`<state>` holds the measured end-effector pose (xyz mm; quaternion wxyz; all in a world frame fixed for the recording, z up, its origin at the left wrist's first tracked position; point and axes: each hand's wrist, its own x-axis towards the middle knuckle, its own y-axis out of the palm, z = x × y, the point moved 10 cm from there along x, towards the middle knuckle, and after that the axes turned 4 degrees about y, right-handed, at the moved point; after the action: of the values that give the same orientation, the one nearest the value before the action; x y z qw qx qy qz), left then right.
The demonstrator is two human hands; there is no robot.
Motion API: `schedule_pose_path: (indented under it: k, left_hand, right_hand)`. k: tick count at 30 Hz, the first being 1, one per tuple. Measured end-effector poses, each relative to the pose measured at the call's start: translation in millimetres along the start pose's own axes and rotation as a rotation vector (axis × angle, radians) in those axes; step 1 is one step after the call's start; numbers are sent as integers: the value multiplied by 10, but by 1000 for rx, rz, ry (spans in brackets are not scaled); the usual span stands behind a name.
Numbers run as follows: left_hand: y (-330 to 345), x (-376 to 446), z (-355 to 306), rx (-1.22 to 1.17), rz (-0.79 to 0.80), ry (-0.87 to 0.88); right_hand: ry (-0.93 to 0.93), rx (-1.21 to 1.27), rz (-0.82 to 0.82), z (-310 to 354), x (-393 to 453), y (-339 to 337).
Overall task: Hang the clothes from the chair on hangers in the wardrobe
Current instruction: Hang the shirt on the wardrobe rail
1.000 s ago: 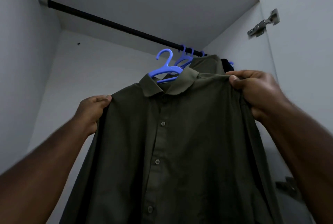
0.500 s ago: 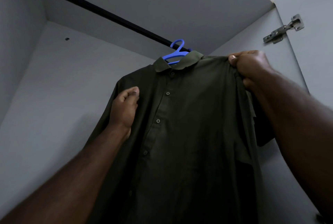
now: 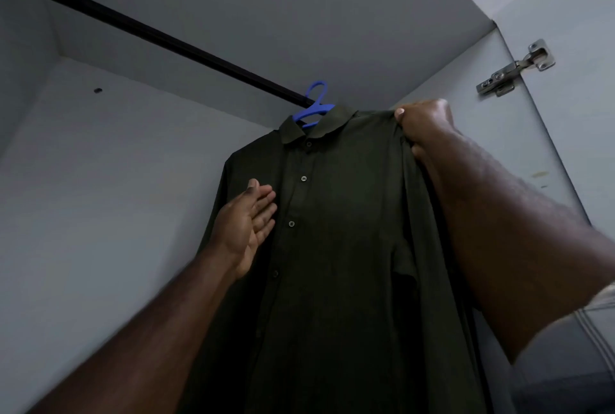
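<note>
A dark olive button-up shirt (image 3: 342,230) hangs on a blue plastic hanger (image 3: 314,107), whose hook sits at the black wardrobe rail (image 3: 159,37). My right hand (image 3: 424,124) grips the shirt's right shoulder near the collar. My left hand (image 3: 248,224) is flat with straight fingers, resting against the shirt's left chest beside the button placket. Most of the hanger is hidden under the collar.
Grey wardrobe walls surround the shirt, with the back panel (image 3: 100,197) to the left and the side wall on the right. A metal door hinge (image 3: 515,69) sits at the upper right. The rail's left stretch is bare.
The shirt has been lifted up to the rail. My left hand let go of the left shoulder, slid down and now lies flat on the chest. The right hand keeps its grip.
</note>
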<state>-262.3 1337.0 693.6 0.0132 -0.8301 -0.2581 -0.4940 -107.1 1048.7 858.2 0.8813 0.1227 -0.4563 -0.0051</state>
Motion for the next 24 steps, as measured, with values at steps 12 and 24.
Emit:
schedule_pose_path:
  k: [12, 24]
  left_hand:
    - [97, -101, 325, 24, 13, -43]
    - [-56, -909, 600, 144, 16, -39]
  right_hand:
    - [-195, -446, -17, -60, -176, 197]
    - [53, -182, 310, -565, -1386, -238]
